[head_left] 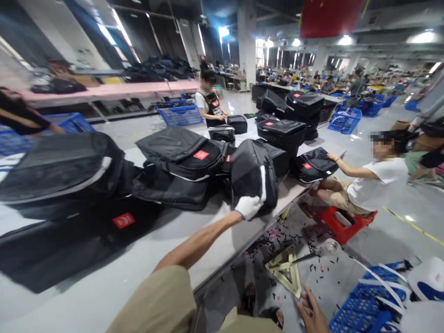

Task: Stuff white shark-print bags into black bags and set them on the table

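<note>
Closest to the lens is a khaki sleeve (163, 300) at the bottom edge, and from it a bare forearm runs up and away across the pale counter (104, 286).

Taking the upright black bag (255, 178) as the landmark: far to its left there's a big flat dark case with a red tag (124, 220) lying on the counter, blurred, and closer in, more black bags (183, 159) stacked on each other, looks like they're just piled there waiting their turn.

At the bag itself, the gloved hand (249, 206) is pressed onto its lower front edge, near the counter's edge. I think this is the left hand. The arm is stretched nearly straight, wrist a bit bent, glove wrapped over the fabric, so the grip looks closed on the bag, probably to drag or steady it since it stands on end and could tip.

Down and right of the bag, below the counter, the other hand (312, 314) is bare and hangs over the floor, fingers spread loosely, nothing in it. Near it are a yellowish triangular frame (286, 270), small black scraps scattered about, and a blue crate (364, 305) with white strips.

Further right of the bag, a person in a white shirt (376, 182) sits on a red stool (342, 224), one hand on another black bag.
</note>
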Demonstrator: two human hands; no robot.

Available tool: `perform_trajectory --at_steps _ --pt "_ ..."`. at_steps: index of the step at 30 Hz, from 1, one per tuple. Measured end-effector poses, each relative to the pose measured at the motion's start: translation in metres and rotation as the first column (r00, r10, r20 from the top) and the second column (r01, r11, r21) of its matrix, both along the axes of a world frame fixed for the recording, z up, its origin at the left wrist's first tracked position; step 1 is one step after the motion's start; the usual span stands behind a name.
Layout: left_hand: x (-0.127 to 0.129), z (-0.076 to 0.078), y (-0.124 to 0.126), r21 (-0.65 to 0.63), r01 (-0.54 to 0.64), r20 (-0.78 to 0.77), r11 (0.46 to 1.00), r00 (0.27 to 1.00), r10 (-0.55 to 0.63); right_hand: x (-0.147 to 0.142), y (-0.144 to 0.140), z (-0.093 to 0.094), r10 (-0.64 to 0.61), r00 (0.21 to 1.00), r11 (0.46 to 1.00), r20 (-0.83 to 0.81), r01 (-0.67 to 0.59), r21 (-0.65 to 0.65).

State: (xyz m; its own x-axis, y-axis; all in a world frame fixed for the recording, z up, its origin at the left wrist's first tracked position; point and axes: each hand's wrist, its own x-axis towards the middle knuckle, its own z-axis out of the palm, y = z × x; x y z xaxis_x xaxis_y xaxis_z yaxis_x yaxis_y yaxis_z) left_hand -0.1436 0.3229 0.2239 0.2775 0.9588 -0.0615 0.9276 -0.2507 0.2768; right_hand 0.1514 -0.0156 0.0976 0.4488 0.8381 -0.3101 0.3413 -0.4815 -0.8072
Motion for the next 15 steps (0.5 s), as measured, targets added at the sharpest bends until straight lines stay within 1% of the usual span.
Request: perform_trajectory --at_steps 1,2,3,4,5,6,7,8,10,13,14,15 --pt "0.007 -0.003 -0.03 -0.002 0.009 0.031 1.0 0.999 -0.009 -0.008 0.021 -0.007 0.031 0.999 0.999 -0.04 -0.031 0.014" --pt "0.016 -0.008 -0.061 -0.017 0.025 0.096 1.0 0.995 -0.023 -0.016 0.042 -0.011 0.069 0.995 0.997 -0.073 -0.066 0.046" --pt "0.025 -0.013 -0.09 -0.037 0.018 0.278 0.999 0.96 -0.008 -0.024 0.06 -0.011 0.094 0.991 0.992 -0.097 -0.085 0.094" --pt "0.035 -0.018 -0.117 -0.083 0.007 0.44 0.997 0.897 0.03 -0.029 0.077 -0.008 0.106 0.988 0.985 -0.114 -0.089 0.145" --pt "0.045 -0.022 -0.141 -0.139 -0.032 0.552 0.99 0.828 0.104 -0.033 0.091 -0.002 0.107 0.985 0.98 -0.136 -0.081 0.183" --pt "0.054 -0.024 -0.16 -0.191 -0.06 0.647 0.98 0.743 0.171 -0.035 0.102 0.006 0.097 0.982 0.977 -0.161 -0.062 0.206" --pt "0.061 -0.025 -0.176 -0.236 -0.083 0.705 0.968 0.671 0.23 -0.035 0.11 0.016 0.09 0.98 0.973 -0.178 -0.048 0.228" --pt "0.066 -0.022 -0.187 -0.274 -0.107 0.744 0.956 0.606 0.281 -0.034 0.117 0.027 0.086 0.98 0.966 -0.177 -0.039 0.256" --pt "0.069 -0.012 -0.199 -0.327 -0.158 0.794 0.932 0.488 0.362 -0.032 0.129 0.049 0.11 0.987 0.949 -0.118 -0.069 0.307" --pt "0.057 0.013 -0.203 -0.39 -0.276 0.824 0.878 0.32 0.467 -0.035 0.145 0.081 0.108 0.992 0.942 0.063 -0.123 0.312" --pt "0.049 0.021 -0.205 -0.39 -0.309 0.831 0.867 0.287 0.476 -0.039 0.151 0.091 0.107 0.986 0.942 0.131 -0.143 0.302" --pt "0.04 0.029 -0.208 -0.371 -0.33 0.839 0.868 0.282 0.466 -0.043 0.156 0.099 0.116 0.974 0.94 0.193 -0.17 0.295"
